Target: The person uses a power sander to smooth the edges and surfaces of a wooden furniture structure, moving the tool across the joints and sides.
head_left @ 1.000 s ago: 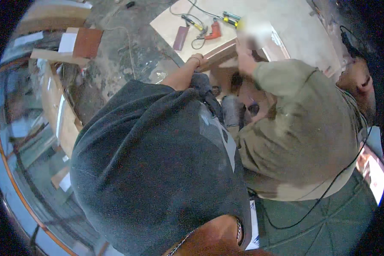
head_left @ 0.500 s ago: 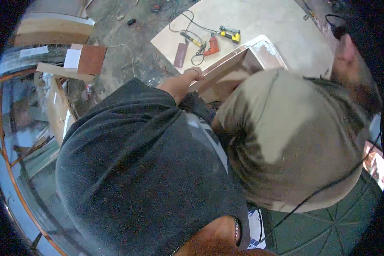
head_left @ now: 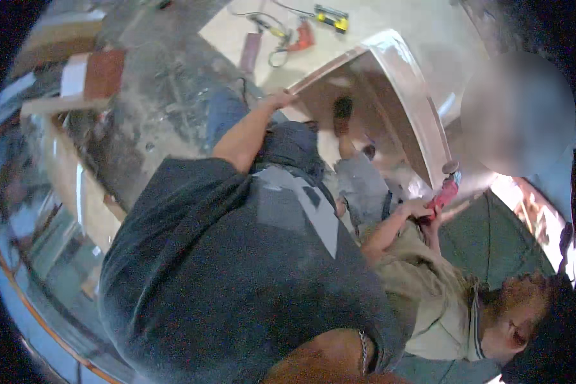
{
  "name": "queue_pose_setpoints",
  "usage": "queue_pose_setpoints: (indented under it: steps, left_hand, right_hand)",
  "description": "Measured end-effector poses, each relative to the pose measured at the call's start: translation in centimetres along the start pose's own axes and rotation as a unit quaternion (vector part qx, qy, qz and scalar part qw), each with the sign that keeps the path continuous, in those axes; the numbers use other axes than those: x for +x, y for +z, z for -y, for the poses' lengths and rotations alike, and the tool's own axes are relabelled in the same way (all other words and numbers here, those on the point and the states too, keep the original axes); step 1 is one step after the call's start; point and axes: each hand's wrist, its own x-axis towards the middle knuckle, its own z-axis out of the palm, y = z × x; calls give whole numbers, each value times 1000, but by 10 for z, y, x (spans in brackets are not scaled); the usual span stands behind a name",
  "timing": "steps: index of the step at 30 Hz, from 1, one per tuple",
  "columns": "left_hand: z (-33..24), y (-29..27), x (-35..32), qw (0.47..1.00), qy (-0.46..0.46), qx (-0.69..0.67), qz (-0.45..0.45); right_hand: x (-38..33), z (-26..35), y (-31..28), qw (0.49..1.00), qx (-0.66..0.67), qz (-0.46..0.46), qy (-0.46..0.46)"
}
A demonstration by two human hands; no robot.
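My left hand (head_left: 281, 99) reaches forward over my dark grey shirt and grips the near edge of a large brown wooden panel (head_left: 390, 96) with a pale rounded rim, which stands tilted on the floor. My right hand is out of sight. A co-worker in an olive shirt (head_left: 429, 301) crouches at my right, both hands around a red tool (head_left: 445, 192) held against the panel's lower right edge. Another person (head_left: 518, 115) stands at the far right.
A pale plywood sheet (head_left: 365, 32) lies on the dusty floor behind the panel, with a red drill (head_left: 301, 38), a yellow tool (head_left: 331, 16) and a brown block (head_left: 249, 51) on it. Wooden boards and offcuts (head_left: 77, 179) are stacked at the left.
The co-worker has shifted from in front of me to my lower right and now holds a red tool at the panel's edge. The panel is far more exposed. My left hand stays on its edge.
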Motion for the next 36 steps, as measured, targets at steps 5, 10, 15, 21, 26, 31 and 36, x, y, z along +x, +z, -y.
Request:
queue_pose_setpoints:
  steps: [5, 10, 15, 21, 26, 31, 36]
  left_hand:
    - [34, -57, 61, 990, -34, -135, 34]
    - [15, -137, 143, 916, -91, -349, 176]
    - [-31, -211, 183, 973, -33, -172, 150]
    - [-68, -277, 230, 958, -41, -237, 159]
    - [-77, -255, 241, 939, -85, -325, 74]
    - [-84, -177, 252, 937, 11, -195, 290]
    - [-81, -136, 234, 948, -43, -185, 255]
  right_hand:
    - [-77, -64, 69, 996, -26, -70, 54]
    - [-127, -45, 197, 949, 172, -184, 190]
    - [-200, -12, 298, 968, -61, -175, 168]
    - [-256, 33, 347, 931, 105, -215, 277]
    - [-214, 100, 313, 860, 371, -261, 236]
    - [-135, 183, 256, 900, 209, -287, 254]
    - [-102, 181, 237, 912, 169, -300, 223]
